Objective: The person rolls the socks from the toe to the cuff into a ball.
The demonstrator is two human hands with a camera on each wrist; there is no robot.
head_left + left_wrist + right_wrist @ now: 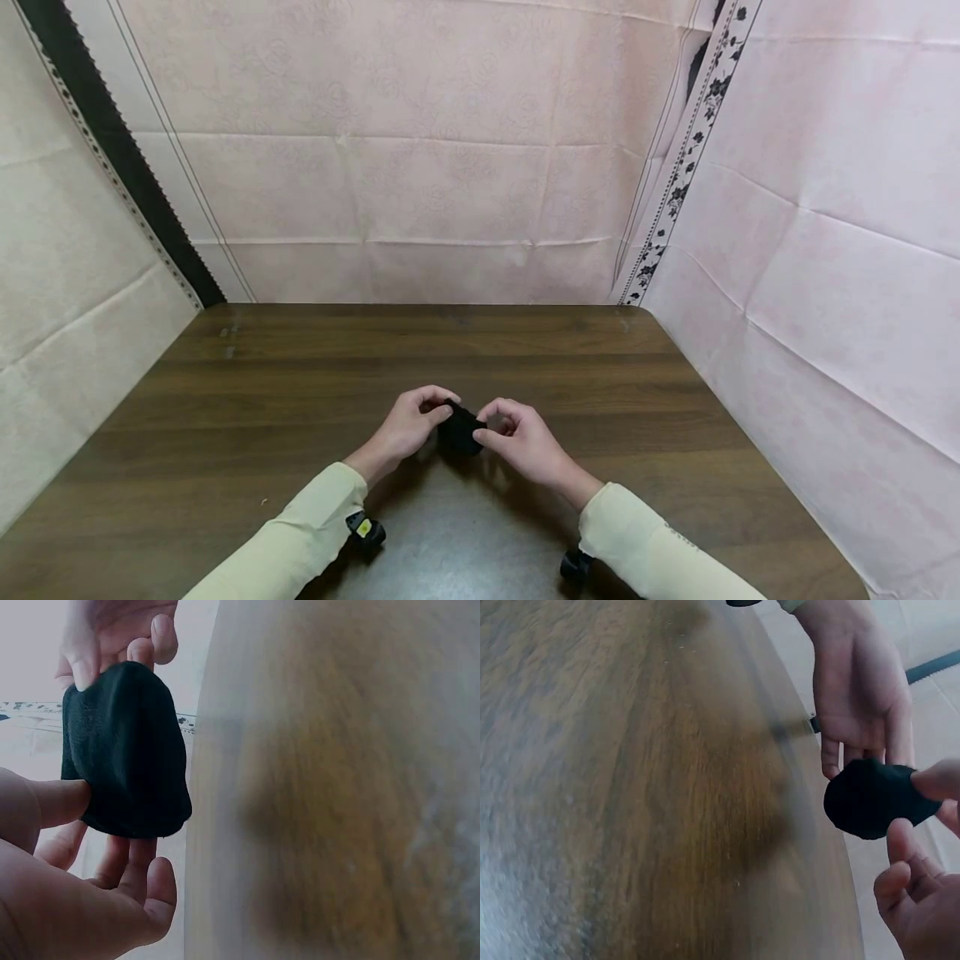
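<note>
Between both hands, above the wooden table, is a small black piece of soft fabric (pixel 459 432), rounded and folded or bundled; its exact kind cannot be told. My left hand (pixel 408 425) pinches its left upper edge between thumb and fingers. On the opposite side, my right hand (pixel 528 442) pinches the edge near thumb and fingertips. The left wrist view shows the fabric (pixel 127 754) with a smooth, bulging face and the left thumb pressed on it. In the right wrist view the fabric (pixel 874 799) looks like a flattened oval. Fingers behind it are partly hidden.
The brown wood-grain table (pixel 300 400) spreads out around the hands. Pale patterned cloth (pixel 450 183) hangs behind it, with more cloth (pixel 840 250) along the right side. Small black devices sit at the left wrist (pixel 366 530) and the right wrist (pixel 576 565).
</note>
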